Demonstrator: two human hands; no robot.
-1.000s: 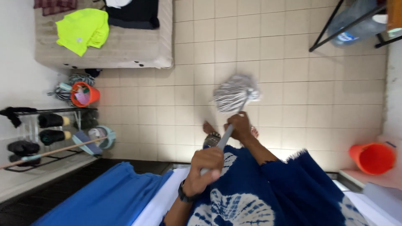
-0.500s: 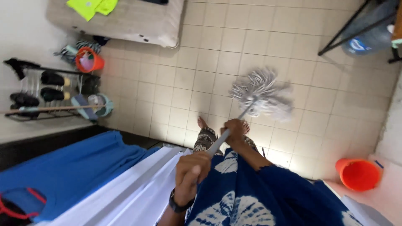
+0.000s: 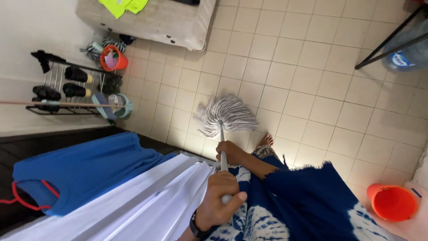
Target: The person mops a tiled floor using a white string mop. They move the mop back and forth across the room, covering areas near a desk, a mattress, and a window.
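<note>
I am gripping the mop handle [image 3: 223,161] with both hands. My left hand [image 3: 219,200] is wrapping the top end, fingers curled tight around it, thumb lying across. My right hand [image 3: 230,152] is closing on the shaft lower down, fingers pressed around it. The mop head [image 3: 226,115] is resting on the tiled floor [image 3: 312,80], strands fanned out, just ahead of my bare foot [image 3: 266,140]. I am seeing no clear wet track on the tiles, so I cannot tell which part is mopped; I am judging most of the floor still to do. An orange bucket [image 3: 392,202] is standing at my right, well apart. A shoe rack [image 3: 67,91] and mattress [image 3: 156,20] are bordering the far side.
</note>
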